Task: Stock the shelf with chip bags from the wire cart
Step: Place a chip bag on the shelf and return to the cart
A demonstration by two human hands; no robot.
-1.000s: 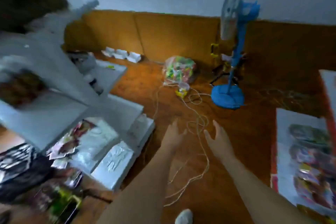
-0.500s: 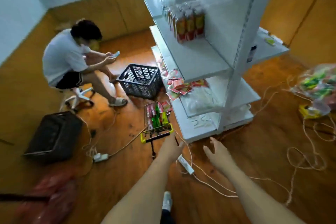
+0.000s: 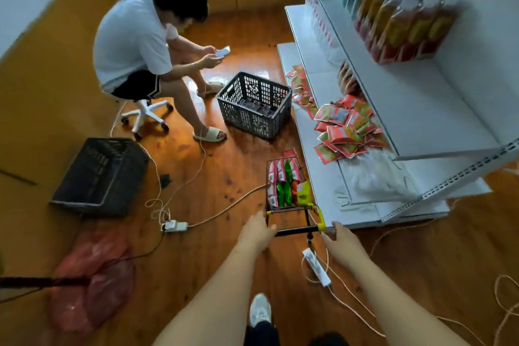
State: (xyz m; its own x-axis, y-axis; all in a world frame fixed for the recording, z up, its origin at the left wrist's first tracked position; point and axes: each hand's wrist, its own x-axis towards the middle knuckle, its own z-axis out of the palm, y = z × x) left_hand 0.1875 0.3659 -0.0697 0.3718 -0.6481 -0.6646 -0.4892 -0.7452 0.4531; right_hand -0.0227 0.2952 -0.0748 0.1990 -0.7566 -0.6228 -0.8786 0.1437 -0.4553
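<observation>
A small wire cart with a black handle and yellow corners stands on the wood floor beside the white shelf unit. Red, green and yellow chip bags stand upright inside it. My left hand covers the handle's left end; its grip is hidden. My right hand is at the handle's right end, fingers spread beside the yellow corner. A pile of red packets lies on a low shelf.
A person sits on a stool holding a phone, at the left. A grey crate stands by the shelf, a black crate further left. Power strips and cables cross the floor. A red plastic bag lies near left.
My view has swung left from the fan and wall to the shelf and cart. Both hands have moved forward from mid-air to the ends of the cart handle.
</observation>
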